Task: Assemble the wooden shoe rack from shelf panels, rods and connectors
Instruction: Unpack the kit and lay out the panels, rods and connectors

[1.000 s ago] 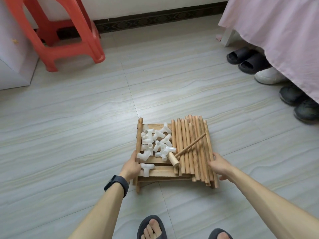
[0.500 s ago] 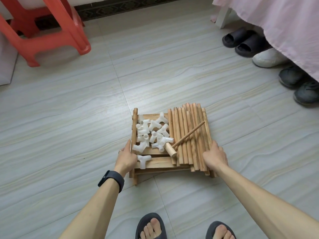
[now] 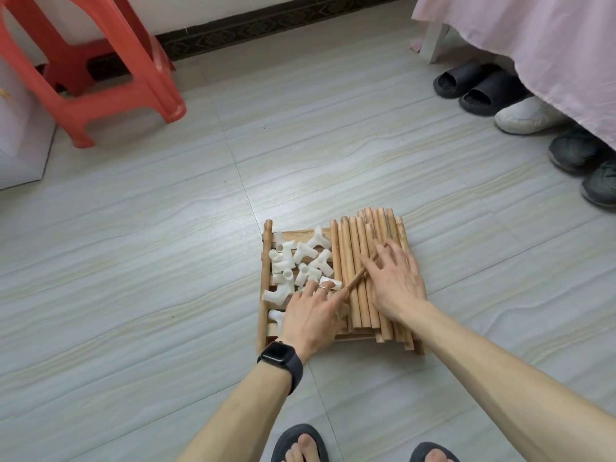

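Observation:
A stack of slatted wooden shelf panels (image 3: 267, 261) lies on the tiled floor. On its left half sits a heap of white plastic connectors (image 3: 301, 258). Several wooden rods (image 3: 350, 241) lie side by side on its right half. A small wooden mallet's handle (image 3: 355, 282) slants across the rods. My left hand (image 3: 310, 315) lies over the mallet's head, fingertips at the connectors; whether it grips anything is hidden. My right hand (image 3: 396, 281) rests flat on the rods with its fingers spread, the index finger touching the mallet's handle.
A red plastic stool (image 3: 133, 78) stands at the back left beside a white cabinet (image 3: 20, 145). Several shoes (image 3: 480, 88) line the right side under a pink cloth (image 3: 550, 45). My sandalled feet (image 3: 300, 445) are just below the stack.
Both hands have left the side edges of the stack and moved onto its top: the left over the mallet's head, the right onto the rods.

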Demonstrator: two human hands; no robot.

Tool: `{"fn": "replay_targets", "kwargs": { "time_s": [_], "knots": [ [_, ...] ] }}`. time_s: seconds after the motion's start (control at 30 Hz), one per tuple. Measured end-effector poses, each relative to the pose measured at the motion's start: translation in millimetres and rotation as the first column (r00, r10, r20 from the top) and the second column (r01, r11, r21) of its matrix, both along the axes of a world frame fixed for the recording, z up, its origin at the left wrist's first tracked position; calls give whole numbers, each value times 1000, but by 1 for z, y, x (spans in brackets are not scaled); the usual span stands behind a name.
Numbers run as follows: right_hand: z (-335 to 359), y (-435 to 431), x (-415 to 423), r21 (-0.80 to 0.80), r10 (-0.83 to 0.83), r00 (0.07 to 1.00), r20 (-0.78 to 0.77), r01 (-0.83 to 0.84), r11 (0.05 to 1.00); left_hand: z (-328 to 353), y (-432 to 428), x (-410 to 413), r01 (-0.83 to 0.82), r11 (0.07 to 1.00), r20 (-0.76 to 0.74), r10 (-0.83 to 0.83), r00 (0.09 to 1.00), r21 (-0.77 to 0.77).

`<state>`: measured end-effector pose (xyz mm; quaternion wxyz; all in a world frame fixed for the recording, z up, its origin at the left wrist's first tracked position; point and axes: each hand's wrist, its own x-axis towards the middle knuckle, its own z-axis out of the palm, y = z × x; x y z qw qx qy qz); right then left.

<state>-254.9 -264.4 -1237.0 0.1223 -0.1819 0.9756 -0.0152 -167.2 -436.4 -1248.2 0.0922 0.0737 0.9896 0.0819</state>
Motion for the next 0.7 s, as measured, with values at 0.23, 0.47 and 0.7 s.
{"fn": "replay_targets", "kwargs": {
  "time_s": [0.23, 0.47, 0.7],
  "knots": [
    [-5, 28, 0, 24, 256, 961, -103, -255, 967, 6, -3, -9, 28, 1000, -32, -28, 999, 10],
    [4, 46, 34, -278, 180, 970, -165, -221, 935, 26, -7, -6, 24, 994, -66, -17, 998, 105],
    [28, 68, 71, -446, 104, 993, -52, -116, 887, 66, -16, 2, -207, 897, 189, 142, 972, 391]
  ]
}}
